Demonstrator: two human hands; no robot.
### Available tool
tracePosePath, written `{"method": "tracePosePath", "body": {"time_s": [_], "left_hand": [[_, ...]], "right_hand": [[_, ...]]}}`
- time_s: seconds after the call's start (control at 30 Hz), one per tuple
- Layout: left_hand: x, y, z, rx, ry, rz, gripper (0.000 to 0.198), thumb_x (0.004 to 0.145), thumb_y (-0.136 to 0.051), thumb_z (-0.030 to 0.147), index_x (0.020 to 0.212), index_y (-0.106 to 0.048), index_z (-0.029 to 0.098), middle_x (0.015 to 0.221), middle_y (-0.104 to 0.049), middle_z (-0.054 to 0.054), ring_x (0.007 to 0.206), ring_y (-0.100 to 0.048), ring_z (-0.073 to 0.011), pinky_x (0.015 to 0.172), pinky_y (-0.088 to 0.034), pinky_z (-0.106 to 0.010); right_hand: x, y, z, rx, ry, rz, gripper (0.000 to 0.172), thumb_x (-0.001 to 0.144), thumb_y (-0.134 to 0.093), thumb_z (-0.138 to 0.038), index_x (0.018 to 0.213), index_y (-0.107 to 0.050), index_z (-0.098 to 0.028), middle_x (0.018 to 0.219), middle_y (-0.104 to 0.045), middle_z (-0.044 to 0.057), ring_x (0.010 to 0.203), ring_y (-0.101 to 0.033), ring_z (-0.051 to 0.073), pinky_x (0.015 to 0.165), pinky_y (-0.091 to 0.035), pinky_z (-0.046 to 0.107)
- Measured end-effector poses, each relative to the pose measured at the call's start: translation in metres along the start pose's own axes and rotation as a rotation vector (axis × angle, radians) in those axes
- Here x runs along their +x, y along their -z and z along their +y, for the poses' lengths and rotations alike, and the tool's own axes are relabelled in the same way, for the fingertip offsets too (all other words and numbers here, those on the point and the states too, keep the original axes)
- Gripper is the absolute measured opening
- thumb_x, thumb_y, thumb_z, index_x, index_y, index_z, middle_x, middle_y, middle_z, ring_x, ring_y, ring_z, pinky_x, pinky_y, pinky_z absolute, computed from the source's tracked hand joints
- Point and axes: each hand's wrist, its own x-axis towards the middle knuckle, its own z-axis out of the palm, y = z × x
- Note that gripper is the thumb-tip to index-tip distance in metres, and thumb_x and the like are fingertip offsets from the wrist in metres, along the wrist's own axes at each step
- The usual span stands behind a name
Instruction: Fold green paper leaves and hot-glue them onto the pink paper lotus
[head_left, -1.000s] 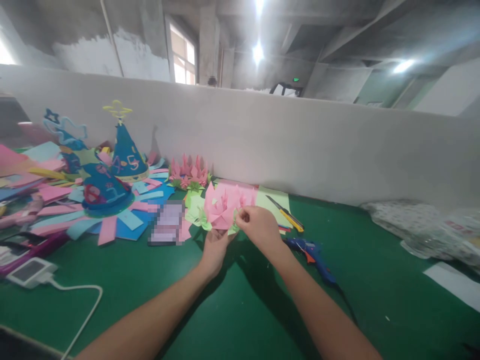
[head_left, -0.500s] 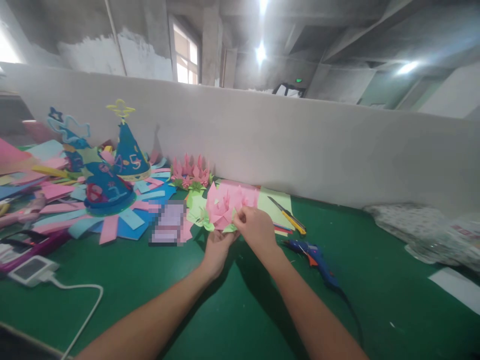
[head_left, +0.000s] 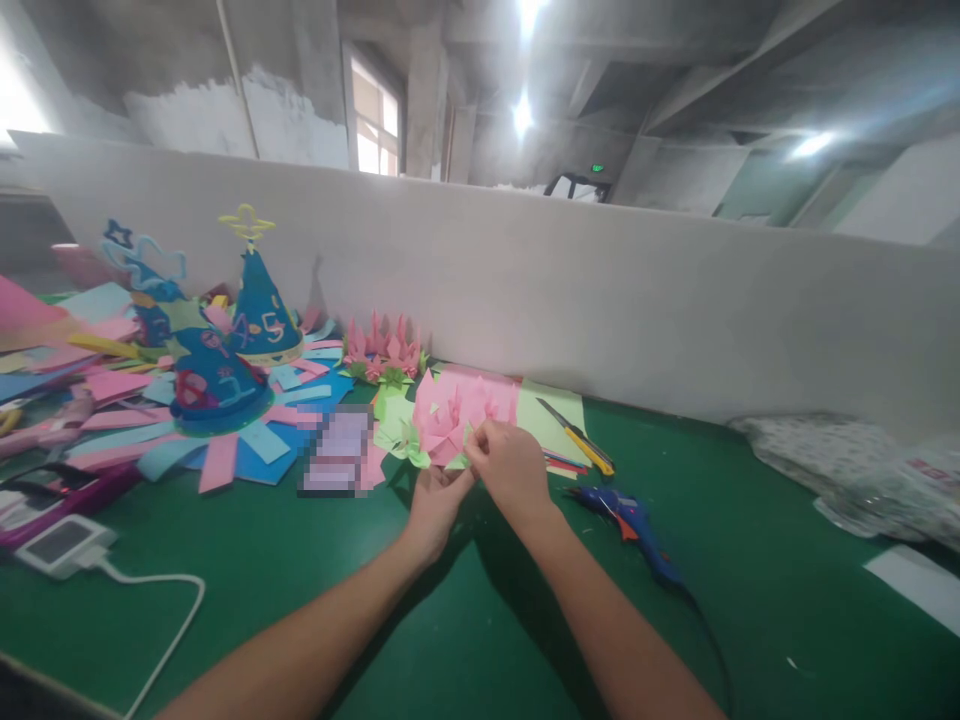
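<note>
A pink folded-paper flower crown (head_left: 439, 428) with light green paper leaves is held just above the green table, in front of me. My left hand (head_left: 437, 508) grips its lower edge from below, thumb on the near side. Fingers pinched, my right hand (head_left: 510, 468) is at the crown's right side, pressing its near green edge; part of the crown is hidden behind this hand. Behind it lie pink paper (head_left: 480, 385) and pale green paper (head_left: 551, 415). Another pink paper crown (head_left: 384, 350) stands against the partition.
To the right lie a yellow utility knife (head_left: 581, 440) and a blue glue gun (head_left: 630, 525) with its cord. A blurred phone (head_left: 337, 450) is at left, beside blue cone hats (head_left: 214, 370) and paper strips. Plastic bags (head_left: 862, 480) sit far right. A white partition (head_left: 637, 300) bounds the back.
Both hands stay on the crown with almost the same grip. The whole view has shifted slightly; nothing on the table has visibly been moved.
</note>
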Motion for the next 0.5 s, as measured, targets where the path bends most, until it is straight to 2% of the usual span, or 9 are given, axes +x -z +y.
{"method": "tracePosePath", "body": {"time_s": [0.13,0.3,0.5], "left_hand": [[0.0013,0.0015,-0.0011,0.057,0.004,0.030,0.030,0.065,-0.071,0.033,0.051,-0.058,0.010,0.047,-0.054,0.002,0.047,-0.045,-0.0069,0.054,-0.040,-0.020],[0.0029,0.0003,0.0016,0.080,-0.027,-0.009,0.029,0.069,-0.066,0.037,0.061,-0.065,0.009,0.055,-0.061,-0.001,0.055,-0.052,-0.0104,0.060,-0.043,-0.022],[0.0028,0.0023,0.0028,0.160,-0.002,0.043,0.035,0.067,-0.067,0.039,0.052,-0.063,0.008,0.045,-0.054,0.000,0.047,-0.045,-0.0085,0.051,-0.038,-0.021]], "right_hand": [[0.0000,-0.0019,-0.0010,-0.014,0.006,0.012,0.020,0.082,-0.046,-0.024,0.065,-0.055,-0.018,0.065,-0.061,0.002,0.060,-0.052,0.013,0.054,-0.024,0.025],[0.0004,-0.0009,-0.0044,-0.030,0.008,0.037,0.021,0.082,-0.047,-0.023,0.064,-0.056,-0.018,0.062,-0.060,0.001,0.058,-0.052,0.013,0.055,-0.024,0.026],[0.0020,-0.0035,-0.0072,-0.057,0.004,0.038,0.021,0.083,-0.046,-0.023,0.066,-0.058,-0.018,0.066,-0.063,0.002,0.061,-0.055,0.014,0.055,-0.026,0.027]]}}
